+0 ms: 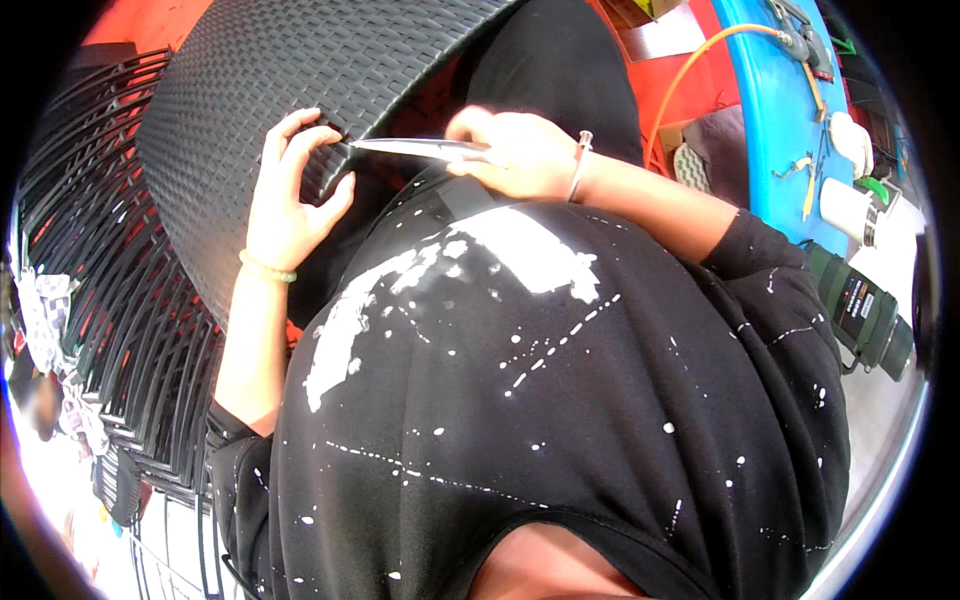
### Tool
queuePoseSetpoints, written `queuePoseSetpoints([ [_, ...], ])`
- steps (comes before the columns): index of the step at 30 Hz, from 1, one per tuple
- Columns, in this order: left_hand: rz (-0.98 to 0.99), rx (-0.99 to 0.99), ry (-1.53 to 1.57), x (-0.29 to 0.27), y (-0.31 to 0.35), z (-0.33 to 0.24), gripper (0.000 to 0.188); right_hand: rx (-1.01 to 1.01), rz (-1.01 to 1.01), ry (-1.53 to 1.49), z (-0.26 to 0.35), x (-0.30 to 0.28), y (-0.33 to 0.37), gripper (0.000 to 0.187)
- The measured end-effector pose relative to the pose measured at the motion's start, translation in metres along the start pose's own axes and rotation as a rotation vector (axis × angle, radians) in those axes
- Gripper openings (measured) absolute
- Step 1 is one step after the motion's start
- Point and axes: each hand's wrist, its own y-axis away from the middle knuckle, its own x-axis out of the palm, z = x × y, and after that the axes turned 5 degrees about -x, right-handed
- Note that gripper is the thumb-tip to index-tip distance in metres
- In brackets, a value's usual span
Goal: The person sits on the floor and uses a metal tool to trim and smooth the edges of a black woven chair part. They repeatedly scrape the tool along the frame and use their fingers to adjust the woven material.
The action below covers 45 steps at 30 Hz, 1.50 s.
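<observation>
A dark grey woven wicker panel (300, 60), curved like a chair seat, leans across my lap at the upper left. The fingers and thumb of my left hand (290, 180) are bent around its near corner. Closed in my right hand (530, 155) is a slim, pointed silver blade (420, 148), held level. Its tip meets the corner of the weave beside my left fingertips. The handle is hidden in my palm, so whether it belongs to scissors or a knife is unclear.
Black metal chair frames (120, 270) are stacked along the left. At the right, a blue table (750, 100) bears an orange air hose (690, 62), a white roll of tape (850, 140) and a white canister (848, 208). A dark green cylinder (850, 300) lies near my right elbow.
</observation>
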Motion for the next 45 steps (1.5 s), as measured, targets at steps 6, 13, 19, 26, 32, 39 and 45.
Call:
queuePoseSetpoints([
  [6,-0.005,0.016,0.022,0.001,0.000,0.006,0.044,0.196,0.116,0.150,0.009,0.005,-0.014,0.040],
  [13,-0.008,0.017,0.019,0.002,-0.001,0.007,0.045,0.152,0.075,0.351,0.016,0.004,-0.018,0.033],
  [19,-0.009,0.025,-0.014,0.002,-0.003,0.004,0.047,0.097,0.074,0.488,0.019,-0.007,-0.023,0.030],
  [26,0.007,0.038,-0.056,0.003,0.000,0.004,0.050,0.183,0.050,0.400,-0.004,0.015,-0.032,0.027],
  [32,-0.008,0.081,-0.079,0.005,-0.004,0.011,0.048,0.182,0.016,0.453,-0.005,0.018,-0.033,0.028],
  [39,-0.024,0.088,-0.041,0.006,-0.001,0.010,0.051,0.220,0.096,0.580,0.038,-0.010,-0.023,0.029],
  [45,-0.034,0.067,-0.050,0.010,-0.015,0.014,0.068,0.363,0.042,0.130,0.001,0.007,-0.057,0.037],
])
